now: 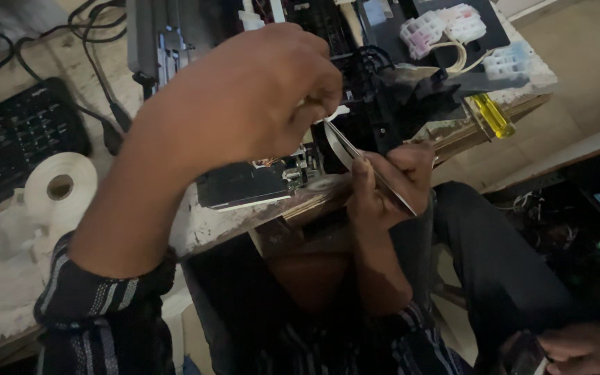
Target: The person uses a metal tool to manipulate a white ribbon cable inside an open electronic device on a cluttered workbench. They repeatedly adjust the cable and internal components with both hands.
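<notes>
Keyboard: a black keyboard (15,139) lies far left on the worn white table (1,292), with black cables (95,42) running above it.
Tape roll: a white roll (60,186) with a round hole sits just right of the keyboard, near the table edge.
Left hand: the left hand (244,97) is up high and curled shut, fingers pinched on the top end of a thin shiny strip (345,149). Its sleeve has dark and pale stripes.
Machine: an opened black machine (383,97) sits on the table behind both hands, with a green board (293,170) showing at its front.
Right hand: the right hand (390,187) is lower, at the table edge, closed around the lower part of the same strip.
Screwdriver: a yellow handle (492,114) pokes out at the right table edge.
Little boxes: pink, white and blue boxes (446,28) sit at the top right on a black tray.
Other hand: another hand (581,347) shows at the bottom right corner.
</notes>
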